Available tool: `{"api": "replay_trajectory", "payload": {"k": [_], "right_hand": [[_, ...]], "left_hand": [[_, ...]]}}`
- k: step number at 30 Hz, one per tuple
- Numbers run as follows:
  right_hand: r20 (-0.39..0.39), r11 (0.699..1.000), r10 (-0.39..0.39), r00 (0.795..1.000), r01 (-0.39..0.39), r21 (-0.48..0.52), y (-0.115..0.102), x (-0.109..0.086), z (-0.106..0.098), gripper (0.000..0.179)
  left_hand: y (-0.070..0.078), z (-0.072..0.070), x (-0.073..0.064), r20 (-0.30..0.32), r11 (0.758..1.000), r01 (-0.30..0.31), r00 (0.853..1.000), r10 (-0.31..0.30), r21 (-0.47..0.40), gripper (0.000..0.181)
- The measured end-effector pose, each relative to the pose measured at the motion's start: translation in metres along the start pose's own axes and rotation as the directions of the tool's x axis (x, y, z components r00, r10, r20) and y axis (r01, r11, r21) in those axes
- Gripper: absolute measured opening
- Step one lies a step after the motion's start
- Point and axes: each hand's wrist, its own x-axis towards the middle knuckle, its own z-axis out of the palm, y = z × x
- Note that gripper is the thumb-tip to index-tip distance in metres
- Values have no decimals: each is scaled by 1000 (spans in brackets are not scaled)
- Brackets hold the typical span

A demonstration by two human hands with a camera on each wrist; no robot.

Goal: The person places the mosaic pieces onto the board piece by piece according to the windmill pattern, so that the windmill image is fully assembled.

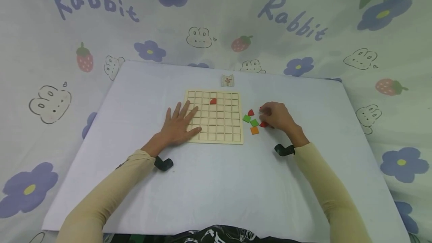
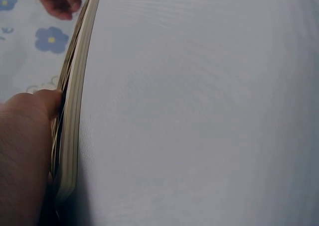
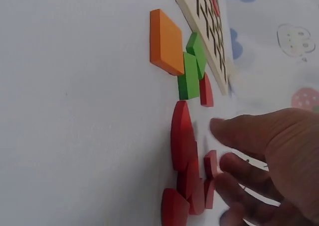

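Observation:
A square wooden grid board [image 1: 236,123] lies on the white table, with one red rounded piece [image 1: 213,101] in an upper cell. My left hand [image 1: 177,126] rests spread over the board's left edge, its fingers straight. To the right of the board, my right hand [image 1: 277,116] reaches over a cluster of red pieces [image 3: 182,136], partly hiding them in the head view. Its thumb and fingers are bent and apart in the right wrist view, fingertips close to two small red pieces [image 3: 211,164]. Nothing shows between them.
Two green squares [image 1: 254,123], an orange square [image 1: 254,130] and a red piece [image 1: 251,112] lie between the board and my right hand. A small patterned card [image 1: 227,81] sits behind the board. A printed curtain [image 1: 216,18] hangs beyond the table [image 1: 216,190].

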Motion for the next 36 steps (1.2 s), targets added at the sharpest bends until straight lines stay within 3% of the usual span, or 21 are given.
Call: {"api": "replay_trajectory", "payload": {"k": [3,9,14,23,30,36], "right_hand": [[-37,1000,-12,999,11,-24,-5,5,2,32],[106,1000,-3,994,6,-31,-12,13,7,34],[105,996,-63,992,70,-60,-10,18,11,28],[74,992,-56,996,47,116,-8,22,13,14],[-54,964,-163,985,171,205,-22,27,16,6],[-78,908,-260,962,271,320,-39,38,23,17]], "left_hand": [[-1,0,0,0,1000,0,1000,0,1,85],[-2,1,1,-9,1000,-4,1000,4,-9,85],[-1,1,0,-15,1000,-6,1000,6,-8,85],[-2,3,0,-14,1000,-2,1000,2,-4,85],[-3,3,-2,-9,1000,2,1000,-2,-3,85],[-3,-1,-2,-10,1000,-18,1000,18,-10,85]]}}
